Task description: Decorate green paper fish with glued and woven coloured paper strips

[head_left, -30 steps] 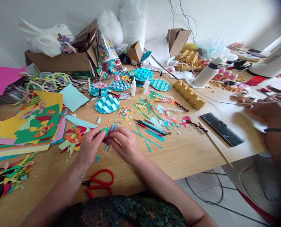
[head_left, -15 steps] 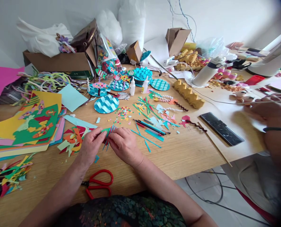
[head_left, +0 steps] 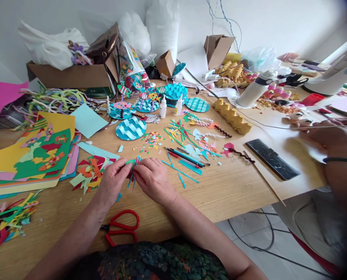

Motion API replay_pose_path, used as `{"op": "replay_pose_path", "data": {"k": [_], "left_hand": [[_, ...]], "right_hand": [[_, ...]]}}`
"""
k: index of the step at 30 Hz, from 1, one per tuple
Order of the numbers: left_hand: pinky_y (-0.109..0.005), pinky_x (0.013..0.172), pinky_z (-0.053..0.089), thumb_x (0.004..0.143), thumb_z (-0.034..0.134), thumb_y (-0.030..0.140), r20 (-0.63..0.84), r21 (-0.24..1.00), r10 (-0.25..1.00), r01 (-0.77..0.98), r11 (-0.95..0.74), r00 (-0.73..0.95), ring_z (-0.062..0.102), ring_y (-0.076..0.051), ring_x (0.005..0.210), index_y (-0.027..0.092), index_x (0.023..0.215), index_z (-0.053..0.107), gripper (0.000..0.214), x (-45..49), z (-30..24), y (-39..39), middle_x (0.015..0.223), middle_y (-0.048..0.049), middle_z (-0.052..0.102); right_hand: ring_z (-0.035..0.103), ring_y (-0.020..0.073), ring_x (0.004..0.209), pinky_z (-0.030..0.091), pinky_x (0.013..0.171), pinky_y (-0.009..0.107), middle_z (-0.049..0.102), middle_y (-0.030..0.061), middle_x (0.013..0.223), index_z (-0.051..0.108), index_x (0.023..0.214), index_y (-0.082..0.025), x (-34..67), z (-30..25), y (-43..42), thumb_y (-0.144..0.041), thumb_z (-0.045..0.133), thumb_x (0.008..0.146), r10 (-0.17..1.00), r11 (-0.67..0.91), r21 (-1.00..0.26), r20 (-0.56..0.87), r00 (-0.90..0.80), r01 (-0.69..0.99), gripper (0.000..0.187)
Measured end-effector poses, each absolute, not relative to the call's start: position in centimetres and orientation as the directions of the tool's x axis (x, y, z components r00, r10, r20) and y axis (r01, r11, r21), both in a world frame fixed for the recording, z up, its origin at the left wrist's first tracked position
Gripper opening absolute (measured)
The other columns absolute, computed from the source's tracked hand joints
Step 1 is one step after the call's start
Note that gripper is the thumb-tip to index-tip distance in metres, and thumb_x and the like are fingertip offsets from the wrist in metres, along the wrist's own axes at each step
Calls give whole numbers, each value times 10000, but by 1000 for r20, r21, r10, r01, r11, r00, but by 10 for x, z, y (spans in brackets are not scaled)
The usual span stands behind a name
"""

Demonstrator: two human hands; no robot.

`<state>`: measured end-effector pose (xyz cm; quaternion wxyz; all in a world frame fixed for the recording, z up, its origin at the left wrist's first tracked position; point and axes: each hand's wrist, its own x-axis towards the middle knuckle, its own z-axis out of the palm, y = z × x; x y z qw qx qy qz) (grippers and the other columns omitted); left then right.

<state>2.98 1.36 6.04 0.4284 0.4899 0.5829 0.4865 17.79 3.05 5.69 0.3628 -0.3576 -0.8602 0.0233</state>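
Between my two hands is a small green paper cut-out [head_left: 130, 161] crossed by narrow red and blue paper strips [head_left: 138, 160], their loose ends hanging below. My left hand [head_left: 113, 179] pinches its left end. My right hand [head_left: 154, 179] is closed at the strips on the other side; the fingertips partly hide the piece. Red-handled scissors [head_left: 122, 226] lie on the table just below my hands. Left of them is a heap of coloured paper scraps [head_left: 88, 171]. Blue strips [head_left: 180, 173] and several pencils [head_left: 187, 156] lie right of my right hand.
Wavy blue paper discs [head_left: 131, 129], two glue bottles [head_left: 163, 107] and confetti dots [head_left: 152, 140] are beyond my hands. Stacked coloured sheets [head_left: 30, 155] lie at left. A black phone [head_left: 272, 158] and thin stick [head_left: 268, 182] are at right, near another person's hand [head_left: 331, 136].
My hands keep their hold on the green piece and have hardly moved. The strip ends below it hang slightly differently. The whole view has shifted a little.
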Motion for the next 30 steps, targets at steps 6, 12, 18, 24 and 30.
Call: {"op": "replay_pose_path", "data": {"k": [6, 12, 18, 24, 30], "left_hand": [[-214, 549, 454, 729, 599, 356, -34, 993, 994, 111, 45, -105, 485, -116, 584, 187, 704, 595, 171, 29, 62, 12, 641, 38, 525], [-205, 552, 458, 745, 592, 350, -12, 990, 995, 136, 26, -102, 479, -109, 593, 183, 712, 586, 170, 29, 64, 11, 665, 34, 526], [-206, 553, 464, 757, 574, 355, -1, 985, 996, 171, 15, -86, 481, -110, 604, 185, 662, 547, 197, 30, 64, 11, 674, 33, 523], [-214, 555, 462, 760, 566, 362, -7, 979, 996, 203, 24, -84, 502, -114, 602, 184, 638, 516, 221, 31, 64, 12, 680, 30, 538], [-214, 553, 454, 760, 568, 372, -15, 977, 997, 213, 32, -80, 502, -115, 589, 182, 646, 525, 226, 31, 65, 12, 669, 26, 540]], "right_hand": [[525, 131, 745, 371, 659, 259, 617, 41, 802, 605, 803, -170, 178, 58, 31, -270, 425, 899, 649, 742, -394, 624, -435, 543, 227], [533, 133, 773, 383, 676, 254, 622, 43, 833, 605, 814, -172, 178, 57, 31, -286, 435, 896, 655, 741, -409, 614, -441, 532, 220], [526, 136, 749, 364, 651, 262, 623, 42, 816, 611, 808, -171, 179, 57, 31, -293, 446, 893, 647, 742, -366, 611, -456, 562, 223], [511, 131, 729, 333, 634, 272, 622, 38, 822, 607, 805, -173, 178, 57, 31, -275, 436, 899, 643, 741, -338, 604, -470, 580, 221], [509, 131, 741, 320, 642, 275, 604, 39, 827, 603, 825, -172, 178, 58, 30, -244, 436, 895, 654, 738, -350, 584, -482, 577, 195]]}}
